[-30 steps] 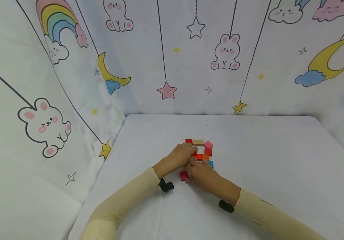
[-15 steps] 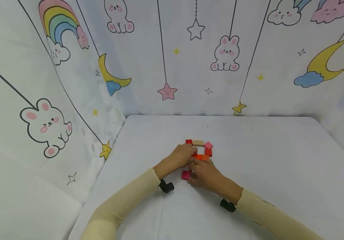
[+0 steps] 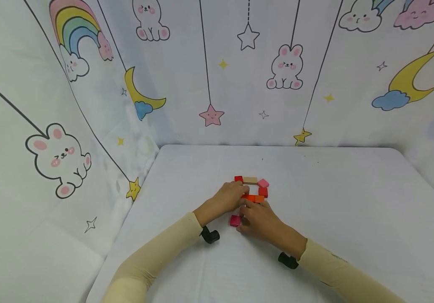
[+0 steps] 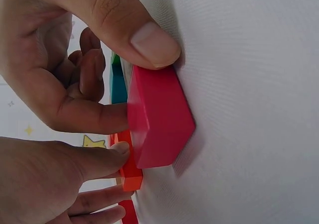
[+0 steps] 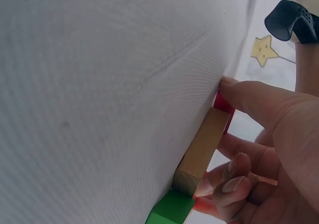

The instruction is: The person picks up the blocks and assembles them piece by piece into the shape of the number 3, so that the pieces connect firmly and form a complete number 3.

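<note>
In the head view my left hand [image 3: 229,197] straddles the left end of a row of orange blocks [image 3: 250,198]. Its thumb pinches an orange block [image 4: 132,176] in the left wrist view, with the fingers on the far side. Just to the right and nearer, my right hand [image 3: 260,221] grips a crimson block [image 3: 235,221] between thumb and index finger. The crimson block [image 4: 162,117] lies on the white cloth. In the right wrist view a wooden block [image 5: 202,152] adjoins it, followed by a green block [image 5: 172,208]. A teal block [image 4: 118,87] sits behind the right fingers.
Beyond the hands, a red block [image 3: 238,179], a tan block [image 3: 250,180], a pink block [image 3: 263,183] and another red block [image 3: 263,192] form an outline. Black wrist devices [image 3: 210,235] hang below both wrists. A white patterned cloth wall [image 3: 183,84] borders the table.
My right hand has shifted slightly right and away from me, sliding the crimson block rightward. It now covers the blue block seen earlier. My left hand has stayed about where it was.
</note>
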`<state>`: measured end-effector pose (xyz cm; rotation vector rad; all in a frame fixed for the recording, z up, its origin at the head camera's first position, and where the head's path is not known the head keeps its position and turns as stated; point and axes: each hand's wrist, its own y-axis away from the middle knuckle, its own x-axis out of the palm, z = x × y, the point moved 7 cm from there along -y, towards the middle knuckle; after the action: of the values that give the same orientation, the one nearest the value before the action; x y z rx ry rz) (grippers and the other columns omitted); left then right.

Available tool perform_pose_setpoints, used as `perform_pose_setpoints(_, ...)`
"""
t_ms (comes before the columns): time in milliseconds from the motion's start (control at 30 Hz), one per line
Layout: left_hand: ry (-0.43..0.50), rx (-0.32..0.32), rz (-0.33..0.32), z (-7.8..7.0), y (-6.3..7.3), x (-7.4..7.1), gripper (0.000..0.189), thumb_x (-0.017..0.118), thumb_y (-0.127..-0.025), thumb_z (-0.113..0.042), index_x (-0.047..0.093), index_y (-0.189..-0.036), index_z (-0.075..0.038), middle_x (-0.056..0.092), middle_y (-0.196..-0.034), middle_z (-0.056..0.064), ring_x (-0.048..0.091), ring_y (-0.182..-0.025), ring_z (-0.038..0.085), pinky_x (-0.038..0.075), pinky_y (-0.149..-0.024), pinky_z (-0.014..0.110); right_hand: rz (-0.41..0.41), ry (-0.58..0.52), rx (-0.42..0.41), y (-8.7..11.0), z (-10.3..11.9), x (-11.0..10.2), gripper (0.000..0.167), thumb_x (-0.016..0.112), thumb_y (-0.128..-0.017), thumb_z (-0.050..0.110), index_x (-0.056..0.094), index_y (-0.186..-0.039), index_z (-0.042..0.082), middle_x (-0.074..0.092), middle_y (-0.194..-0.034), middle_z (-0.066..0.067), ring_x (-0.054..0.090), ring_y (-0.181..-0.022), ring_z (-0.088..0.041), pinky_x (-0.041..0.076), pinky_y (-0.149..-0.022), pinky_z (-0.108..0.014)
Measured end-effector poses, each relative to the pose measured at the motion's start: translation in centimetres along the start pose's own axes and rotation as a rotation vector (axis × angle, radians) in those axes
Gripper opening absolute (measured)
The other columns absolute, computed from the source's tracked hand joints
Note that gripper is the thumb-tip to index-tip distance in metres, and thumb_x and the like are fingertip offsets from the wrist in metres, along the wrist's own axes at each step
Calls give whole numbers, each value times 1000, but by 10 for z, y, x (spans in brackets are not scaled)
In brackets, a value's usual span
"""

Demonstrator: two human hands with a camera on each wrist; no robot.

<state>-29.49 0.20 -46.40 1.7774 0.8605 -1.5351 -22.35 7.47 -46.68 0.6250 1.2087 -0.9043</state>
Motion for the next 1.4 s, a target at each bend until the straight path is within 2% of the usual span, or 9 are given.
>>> perform_pose_setpoints(333, 9, -6, 2, 0, 1, -1, 24, 72, -102, -33, 73, -120, -18, 72, -109, 0, 62, -99, 15, 54, -95, 32, -1, 8, 2, 2, 0, 1, 38, 92, -81, 42, 73, -104, 18, 69, -104, 3, 64, -108, -16, 46, -99, -61)
perform_pose_setpoints(633, -2, -4, -1, 0, 1, 0, 24, 73, -101, -33, 73, -120, -18, 71, -107, 0, 62, -98, 14, 54, -96, 33, -14, 0, 0, 4, -1, 0, 35, 91, -82, 42, 72, -100, 19, 66, -96, 7, 63, -101, -13, 47, -96, -59)
perform_pose_setpoints(867, -8, -2, 3, -1, 0, 0, 25, 73, -101, -33, 73, -120, -17, 71, -109, 0, 62, -99, 15, 55, -94, 35, -13, 18, -1, 5, -1, 0, 37, 92, -82, 41, 70, -102, 18, 61, -88, 9, 61, -94, -11, 47, -89, -52)
perform_pose_setpoints(1067, -9, 1, 6, -1, 0, 0, 23, 73, -101, -32, 73, -118, -17, 71, -107, 0, 62, -99, 15, 55, -93, 35, 9, 48, 14, 5, -2, 1, 40, 92, -81, 43, 70, -104, 19, 62, -91, 8, 60, -97, -11, 47, -89, -51)
perform_pose_setpoints(1233, -5, 1, 5, -1, 0, 0, 23, 73, -101, -32, 73, -119, -17, 70, -107, 0, 62, -97, 15, 55, -93, 35, 4, 50, 21, 5, -3, 1, 41, 92, -80, 43, 70, -105, 19, 64, -93, 7, 62, -100, -12, 48, -91, -55)
perform_pose_setpoints(1400, -5, 2, 4, -1, -1, 1, 23, 73, -101, -33, 73, -119, -17, 71, -106, 0, 61, -97, 15, 54, -93, 35, 0, 53, 17, 5, -4, 2, 41, 92, -81, 43, 71, -105, 18, 63, -91, 7, 61, -98, -12, 48, -89, -54)
